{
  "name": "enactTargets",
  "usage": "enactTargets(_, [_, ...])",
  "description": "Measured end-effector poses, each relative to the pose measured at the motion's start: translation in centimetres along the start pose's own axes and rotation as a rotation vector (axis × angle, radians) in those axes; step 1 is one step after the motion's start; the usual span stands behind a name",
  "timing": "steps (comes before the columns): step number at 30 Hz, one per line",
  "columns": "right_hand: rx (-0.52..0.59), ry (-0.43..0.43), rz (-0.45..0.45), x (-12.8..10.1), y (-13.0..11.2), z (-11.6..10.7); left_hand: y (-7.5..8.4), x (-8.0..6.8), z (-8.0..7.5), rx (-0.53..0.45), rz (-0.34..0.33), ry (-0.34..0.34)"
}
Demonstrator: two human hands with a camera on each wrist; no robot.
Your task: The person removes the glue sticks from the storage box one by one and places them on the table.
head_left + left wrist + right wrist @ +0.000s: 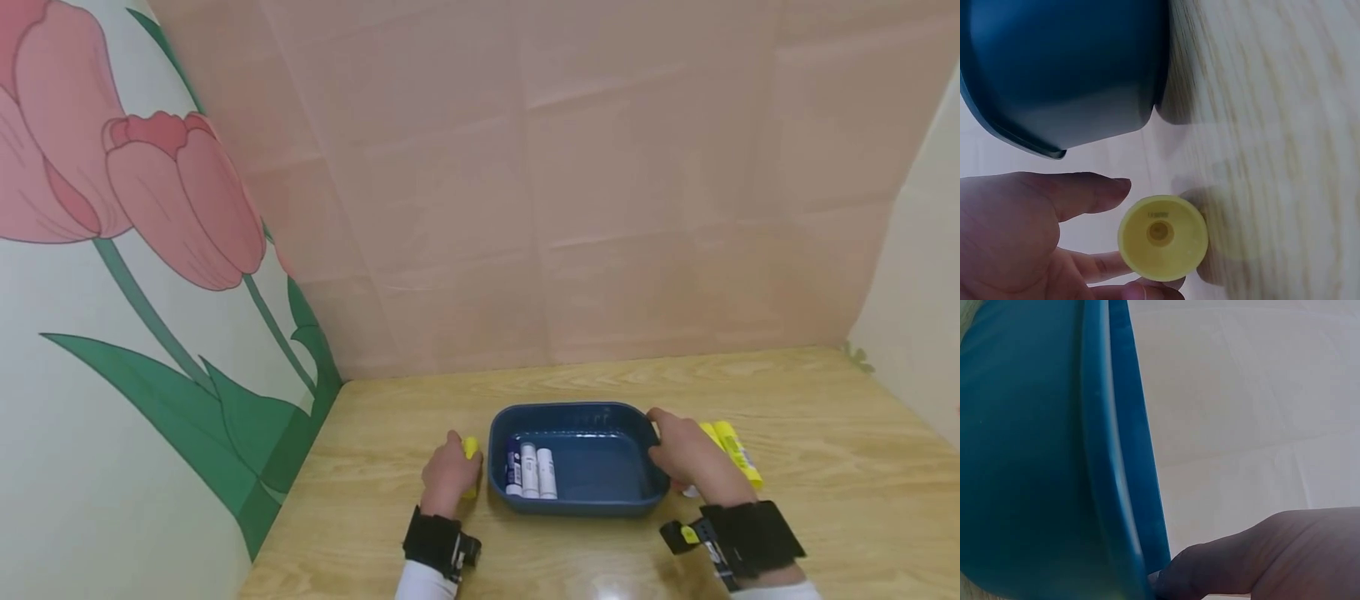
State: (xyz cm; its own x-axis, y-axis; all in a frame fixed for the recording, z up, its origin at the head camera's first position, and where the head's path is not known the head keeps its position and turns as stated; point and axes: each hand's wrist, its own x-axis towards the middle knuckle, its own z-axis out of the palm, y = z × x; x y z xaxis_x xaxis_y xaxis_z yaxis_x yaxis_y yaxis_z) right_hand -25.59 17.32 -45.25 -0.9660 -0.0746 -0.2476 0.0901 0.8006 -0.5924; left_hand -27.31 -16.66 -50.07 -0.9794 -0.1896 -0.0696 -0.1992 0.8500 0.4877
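Note:
A blue rectangular tray (577, 506) stands on the wooden table with three white-capped tubes (529, 471) at its left end, the leftmost with a dark label. My right hand (693, 454) grips the tray's right rim, the thumb (1194, 569) at its edge in the right wrist view. Left of the tray, my left hand (450, 471) is at a yellow glue stick (1163, 239) lying on the table. In the left wrist view its fingers reach behind the stick, while the thumb (1100, 190) stands apart from it, showing a gap.
Two yellow glue sticks (735, 454) lie right of the tray, partly hidden by my right hand. A paper-like pinkish sheet (570, 183) covers the wall behind the table (585, 554). A wall with painted tulips (180, 192) borders the left side.

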Motion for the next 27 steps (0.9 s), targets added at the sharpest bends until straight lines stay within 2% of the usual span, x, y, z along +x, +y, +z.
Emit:
enactTargets(8, [-0.001,0.008,0.005,0.0,0.3,0.1,0.2,-0.1,-0.1,0.001,-0.015,-0.010])
enactTargets(15, [0.004,0.004,-0.002,-0.4,0.3,-0.1,1.3,-0.9,-1.9,0.023,0.000,0.041])
enactTargets(19, [-0.003,0.006,-0.006,-0.5,0.3,-0.2,2.3,-1.5,-2.9,0.050,0.044,0.074])
enactTargets(23, [-0.004,0.006,-0.008,-0.6,0.3,-0.2,3.9,-2.5,-3.7,0.035,0.100,0.092])
enactTargets(27, [-0.003,0.011,-0.017,-0.7,0.2,-0.2,5.5,-3.6,-3.6,0.013,0.166,0.117])
